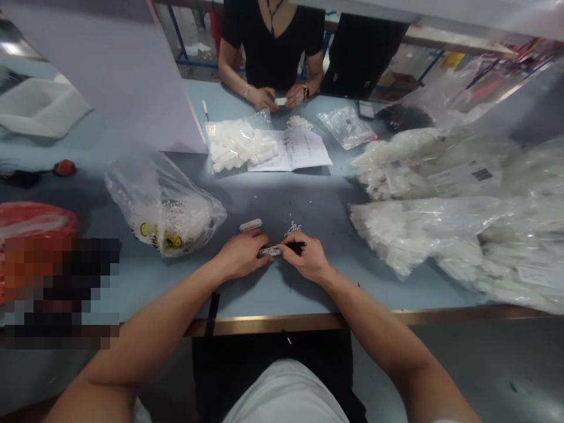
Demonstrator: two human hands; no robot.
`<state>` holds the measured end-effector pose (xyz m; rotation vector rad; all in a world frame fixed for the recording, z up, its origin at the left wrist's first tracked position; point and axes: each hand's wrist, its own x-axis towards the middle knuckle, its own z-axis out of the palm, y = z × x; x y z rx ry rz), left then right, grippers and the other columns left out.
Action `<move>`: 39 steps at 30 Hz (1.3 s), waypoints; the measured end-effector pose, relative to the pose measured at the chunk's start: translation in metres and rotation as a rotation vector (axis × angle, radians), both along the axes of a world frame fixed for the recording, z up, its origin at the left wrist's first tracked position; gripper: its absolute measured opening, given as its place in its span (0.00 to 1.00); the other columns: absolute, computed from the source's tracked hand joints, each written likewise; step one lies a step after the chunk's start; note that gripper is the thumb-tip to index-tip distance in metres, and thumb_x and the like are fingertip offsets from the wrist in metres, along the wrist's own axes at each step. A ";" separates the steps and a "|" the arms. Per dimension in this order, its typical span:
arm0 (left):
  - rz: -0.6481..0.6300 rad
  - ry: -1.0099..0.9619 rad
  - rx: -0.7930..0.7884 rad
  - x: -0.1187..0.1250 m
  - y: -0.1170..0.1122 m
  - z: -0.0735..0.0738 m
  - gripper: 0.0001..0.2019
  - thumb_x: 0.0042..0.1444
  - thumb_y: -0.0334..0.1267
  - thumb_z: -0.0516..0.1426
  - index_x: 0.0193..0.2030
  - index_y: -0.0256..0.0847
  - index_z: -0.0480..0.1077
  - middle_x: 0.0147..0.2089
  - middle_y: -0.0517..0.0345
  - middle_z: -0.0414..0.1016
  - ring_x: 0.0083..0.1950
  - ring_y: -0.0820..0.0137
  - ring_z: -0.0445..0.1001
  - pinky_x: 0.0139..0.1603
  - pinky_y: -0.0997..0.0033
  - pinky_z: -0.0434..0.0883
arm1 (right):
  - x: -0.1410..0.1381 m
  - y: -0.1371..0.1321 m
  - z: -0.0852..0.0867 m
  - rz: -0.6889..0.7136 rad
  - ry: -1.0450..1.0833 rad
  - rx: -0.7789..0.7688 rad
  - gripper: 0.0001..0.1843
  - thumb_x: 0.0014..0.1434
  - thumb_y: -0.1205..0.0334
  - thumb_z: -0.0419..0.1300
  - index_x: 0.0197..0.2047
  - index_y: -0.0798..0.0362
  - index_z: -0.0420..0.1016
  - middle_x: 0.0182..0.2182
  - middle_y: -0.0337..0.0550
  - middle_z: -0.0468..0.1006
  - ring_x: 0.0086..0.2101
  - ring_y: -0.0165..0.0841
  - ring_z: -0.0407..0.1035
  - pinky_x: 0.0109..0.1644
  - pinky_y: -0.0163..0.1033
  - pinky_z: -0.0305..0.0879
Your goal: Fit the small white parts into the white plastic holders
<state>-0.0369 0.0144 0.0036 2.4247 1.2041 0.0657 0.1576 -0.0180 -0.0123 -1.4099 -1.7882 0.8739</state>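
Head view: forearms of the person reach over a blue-grey bench.
Bulk stock: clear plastic bags of white parts lie heaped at right, with a yellow-printed bag at left.
Labels: a QR-code label and a printed sheet show; their wording is unreadable.
Co-worker: hands across the bench hold a small white piece.
Left hand: fingers grip a white strip, steadying it between the hands, just above the bench.
Right hand: fingers clench a black marker, its tip at the strip.
Loose items: a second white strip lies just beyond the left hand, beside small white bits.

Nothing legible; print on the paper sheet too small.
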 end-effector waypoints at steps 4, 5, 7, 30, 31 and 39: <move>0.001 -0.013 0.008 0.000 -0.001 0.000 0.10 0.57 0.45 0.54 0.37 0.41 0.69 0.39 0.53 0.70 0.40 0.63 0.71 0.39 0.67 0.66 | -0.002 0.000 0.002 -0.050 0.056 -0.018 0.09 0.54 0.55 0.60 0.31 0.51 0.75 0.25 0.38 0.76 0.25 0.27 0.68 0.31 0.32 0.62; 0.004 -0.011 0.010 0.000 -0.001 0.000 0.10 0.57 0.45 0.53 0.37 0.40 0.69 0.39 0.53 0.70 0.40 0.63 0.71 0.39 0.67 0.66 | -0.003 -0.001 0.003 -0.038 0.062 -0.018 0.09 0.54 0.55 0.60 0.31 0.51 0.75 0.25 0.39 0.77 0.26 0.28 0.68 0.31 0.32 0.63; 0.007 -0.009 0.009 -0.001 -0.001 0.000 0.11 0.57 0.46 0.53 0.37 0.40 0.69 0.39 0.53 0.70 0.40 0.63 0.72 0.38 0.67 0.66 | -0.005 -0.001 0.004 -0.016 0.061 -0.022 0.09 0.54 0.55 0.60 0.30 0.51 0.76 0.26 0.39 0.77 0.26 0.28 0.69 0.32 0.32 0.63; -0.001 0.031 -0.001 0.001 -0.001 -0.001 0.10 0.58 0.44 0.51 0.37 0.40 0.68 0.39 0.52 0.70 0.39 0.63 0.71 0.36 0.67 0.66 | -0.012 -0.002 0.005 0.052 -0.077 0.000 0.07 0.56 0.59 0.58 0.30 0.51 0.75 0.26 0.38 0.77 0.26 0.27 0.68 0.32 0.32 0.61; 0.001 0.035 -0.007 0.001 -0.001 -0.001 0.10 0.58 0.44 0.51 0.37 0.40 0.68 0.39 0.52 0.70 0.39 0.63 0.71 0.37 0.66 0.66 | -0.012 -0.002 0.005 0.064 -0.103 0.014 0.07 0.56 0.59 0.58 0.31 0.51 0.75 0.26 0.38 0.77 0.26 0.28 0.68 0.32 0.32 0.60; -0.073 -0.044 -0.098 -0.009 0.006 0.008 0.09 0.55 0.43 0.56 0.39 0.41 0.68 0.39 0.54 0.70 0.39 0.64 0.72 0.37 0.68 0.66 | -0.011 -0.003 0.005 0.060 -0.102 0.012 0.09 0.57 0.56 0.58 0.31 0.50 0.75 0.27 0.39 0.77 0.28 0.29 0.69 0.34 0.33 0.62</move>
